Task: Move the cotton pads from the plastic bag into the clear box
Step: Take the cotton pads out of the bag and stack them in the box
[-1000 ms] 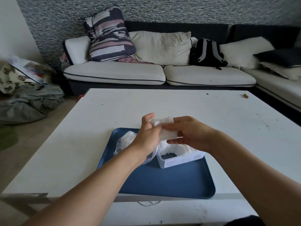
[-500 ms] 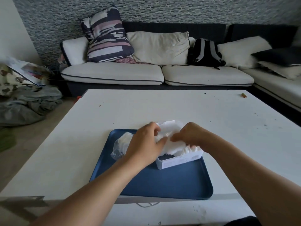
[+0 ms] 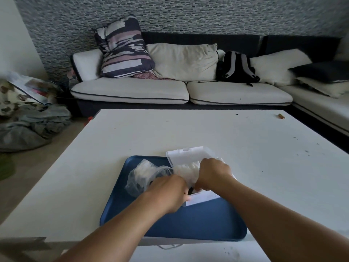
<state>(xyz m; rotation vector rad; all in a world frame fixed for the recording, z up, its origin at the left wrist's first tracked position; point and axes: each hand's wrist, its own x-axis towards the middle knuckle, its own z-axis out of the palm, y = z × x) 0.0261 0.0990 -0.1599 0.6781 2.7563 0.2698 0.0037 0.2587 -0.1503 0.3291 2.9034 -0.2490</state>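
The clear box (image 3: 203,197) stands on the blue tray (image 3: 188,225) with its lid (image 3: 188,154) open toward the sofa. A row of white cotton pads (image 3: 186,170) stands inside it. My right hand (image 3: 213,173) reaches into the box from the right, fingers curled down over the pads. My left hand (image 3: 168,191) is at the box's near left corner, fingers bent down toward the box; its fingertips are hidden. The crumpled plastic bag (image 3: 143,173) lies on the tray just left of the box, with some white pads showing through it.
The tray sits near the front edge of a white table (image 3: 207,133). A small brown object (image 3: 281,116) lies at the table's far right. Behind it are a sofa with cushions and a black backpack (image 3: 236,68). Clothes are piled on the floor at left.
Both hands came down from above the tray with a stack of pads and lowered it into the box. They now sit lower and nearer, at the box's front end.
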